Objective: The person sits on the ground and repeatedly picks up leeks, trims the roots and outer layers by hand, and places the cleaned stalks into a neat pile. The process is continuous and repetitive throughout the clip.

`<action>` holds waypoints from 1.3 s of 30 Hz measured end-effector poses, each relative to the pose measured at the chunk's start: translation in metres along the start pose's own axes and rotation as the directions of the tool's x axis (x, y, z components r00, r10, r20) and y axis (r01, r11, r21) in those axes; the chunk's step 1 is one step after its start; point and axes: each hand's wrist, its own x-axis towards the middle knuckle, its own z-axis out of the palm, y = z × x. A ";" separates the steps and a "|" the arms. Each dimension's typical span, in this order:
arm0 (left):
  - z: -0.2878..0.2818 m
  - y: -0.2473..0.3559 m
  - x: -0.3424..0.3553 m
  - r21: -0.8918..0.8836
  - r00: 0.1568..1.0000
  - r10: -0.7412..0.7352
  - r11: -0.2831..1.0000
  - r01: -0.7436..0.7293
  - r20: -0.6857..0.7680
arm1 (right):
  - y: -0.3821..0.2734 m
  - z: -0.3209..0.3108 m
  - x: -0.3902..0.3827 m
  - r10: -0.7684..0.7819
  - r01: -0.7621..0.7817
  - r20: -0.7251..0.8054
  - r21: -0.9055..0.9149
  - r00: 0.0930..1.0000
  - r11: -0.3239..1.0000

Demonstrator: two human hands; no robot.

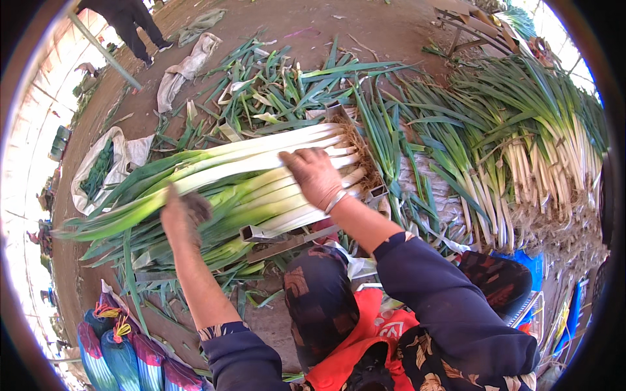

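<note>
A layer of thick leeks (261, 186) lies side by side on a low metal frame (257, 233) in front of me, white stalks and roots to the right, green leaves to the left. My right hand (312, 176) rests palm down across the white stalks near the roots, its fingers stretched over them, with a bracelet on the wrist. At the leafy end is my left hand (182, 218), thumb up, beside the leaves of the upper leeks. Its fingers are smeared by motion and partly hidden, so whether it grips a leaf is unclear.
Trimmed leaves (280, 91) litter the ground beyond the frame. Big piles of leeks (541, 143) lie at the right. A white sack (134, 150) holds greens at the left; tied bundles (120, 352) stand at the lower left. A person (130, 26) stands at the far left.
</note>
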 end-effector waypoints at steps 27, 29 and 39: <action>0.057 -0.100 0.061 0.723 0.560 0.696 0.084 -0.686 0.450 | 0.064 0.018 -0.025 0.202 -0.177 0.070 -0.266 0.977 0.948; 0.061 -0.107 0.060 0.778 0.645 0.627 0.095 -0.620 0.437 | 0.064 0.014 -0.029 0.206 -0.178 0.079 -0.268 0.975 0.947; 0.059 -0.094 0.066 0.780 0.627 0.654 0.090 -0.620 0.423 | 0.078 0.050 0.032 0.492 -0.388 0.192 -0.405 0.849 0.828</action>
